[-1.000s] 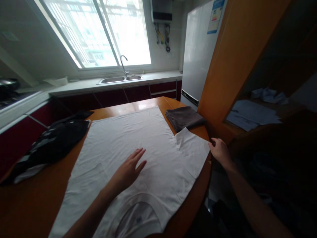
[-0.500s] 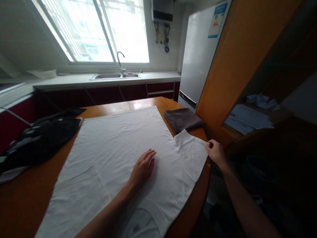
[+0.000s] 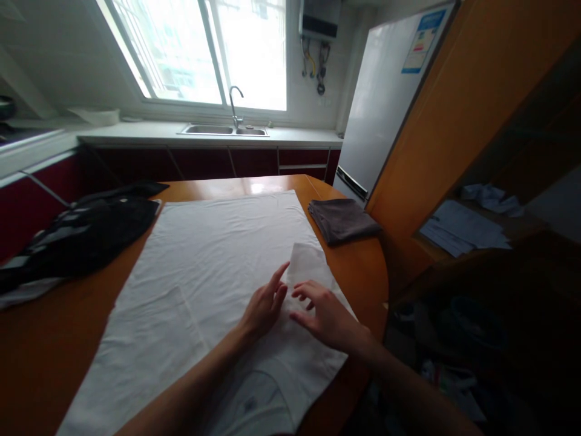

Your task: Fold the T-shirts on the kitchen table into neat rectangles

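Observation:
A white T-shirt (image 3: 213,242) lies spread on the wooden table (image 3: 363,266), its neckline toward me. The sleeve (image 3: 305,261) on the right is folded inward over the body of the shirt. My left hand (image 3: 265,307) rests on the shirt just left of the folded sleeve, fingers apart. Over the sleeve is my right hand (image 3: 320,310), its fingers loosely curved and spread, with no cloth visibly pinched in them. The two hands are close together but apart.
A folded dark grey garment (image 3: 344,219) lies at the table's right. Black clothing (image 3: 91,233) is heaped at the left edge. Beyond the table are a counter with a sink (image 3: 211,129) and a fridge (image 3: 385,91). Papers (image 3: 463,227) lie on a shelf at right.
My right hand has brought the right sleeve inward onto the shirt and let go of its edge. The left hand stays on the shirt. The view has shifted slightly.

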### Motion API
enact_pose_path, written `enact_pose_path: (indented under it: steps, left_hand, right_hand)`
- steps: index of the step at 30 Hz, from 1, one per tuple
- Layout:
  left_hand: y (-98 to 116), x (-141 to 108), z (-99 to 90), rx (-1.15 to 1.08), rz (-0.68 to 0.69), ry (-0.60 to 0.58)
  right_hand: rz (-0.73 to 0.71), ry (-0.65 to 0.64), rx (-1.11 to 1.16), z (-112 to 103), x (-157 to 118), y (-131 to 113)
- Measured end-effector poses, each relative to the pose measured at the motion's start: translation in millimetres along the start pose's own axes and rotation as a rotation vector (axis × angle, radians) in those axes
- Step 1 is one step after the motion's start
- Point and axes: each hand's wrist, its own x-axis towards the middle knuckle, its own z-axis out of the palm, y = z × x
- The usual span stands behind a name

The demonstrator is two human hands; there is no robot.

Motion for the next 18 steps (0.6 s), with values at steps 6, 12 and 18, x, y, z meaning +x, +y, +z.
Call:
enact_pose_path:
  steps: [6,12,18]
  left_hand:
    - [-5,3,5.8,0.111,0.051,-0.016]
    - [-3,3,5.9,0.032,0.083,-0.014]
    - [14,2,3.6,-0.269,-0.033,-0.085]
  right_hand:
    - [0.105,0.203,-0.121,-29,19,49]
    - [0.047,0.361,-0.271,-54,53,122]
    - [-0.044,0.163,-0.297,-36,52,143]
